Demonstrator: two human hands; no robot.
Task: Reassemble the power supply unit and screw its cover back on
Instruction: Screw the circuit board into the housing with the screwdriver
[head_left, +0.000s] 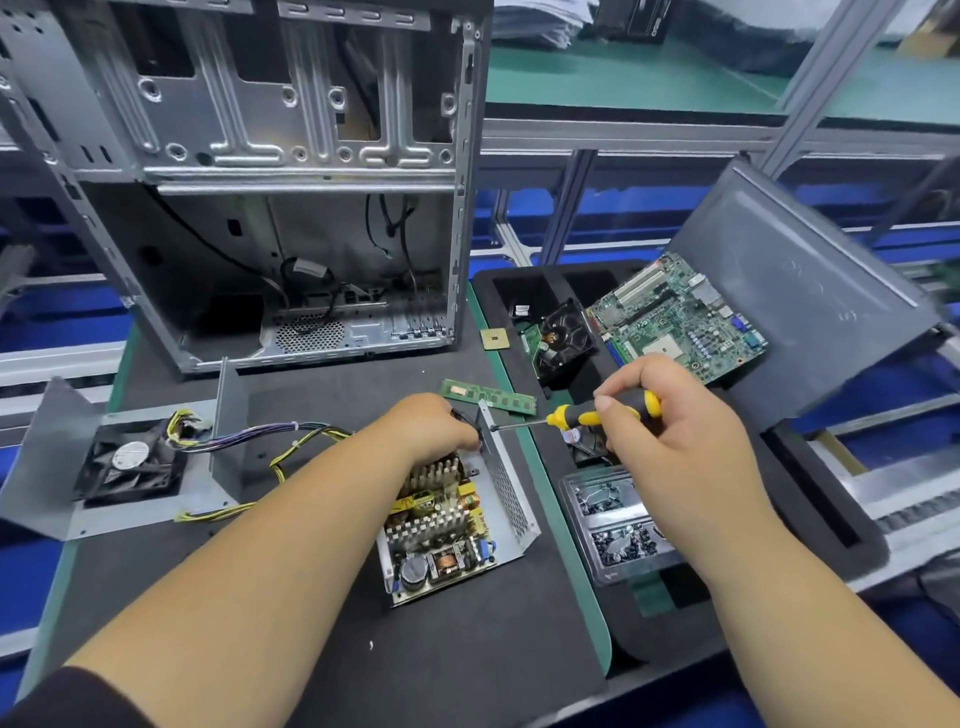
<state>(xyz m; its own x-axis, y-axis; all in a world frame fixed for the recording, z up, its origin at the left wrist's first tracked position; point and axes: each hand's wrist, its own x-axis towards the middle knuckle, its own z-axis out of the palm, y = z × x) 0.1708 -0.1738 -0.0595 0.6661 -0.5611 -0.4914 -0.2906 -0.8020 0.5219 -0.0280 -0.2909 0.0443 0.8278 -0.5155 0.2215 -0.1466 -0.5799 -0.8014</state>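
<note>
The open power supply unit (441, 525) lies on the black mat, its circuit board with heat sinks and coils exposed inside a grey metal base. My left hand (431, 426) presses on the unit's far end, fingers curled against the inside of its perforated side wall (506, 488). My right hand (670, 415) grips a yellow-and-black screwdriver (602, 413) held level, its tip touching the outside of that wall near the top. The unit's grey cover (57, 467) with a black fan (132, 465) lies to the left, joined by a bundle of wires (270, 434).
An empty computer case (270, 208) stands behind. A RAM stick (488, 396) and a CPU chip (494, 340) lie nearby. The black foam tray (810, 530) on the right holds a motherboard (680, 317), a cooler fan (563, 338) and a clear screw box (613, 525).
</note>
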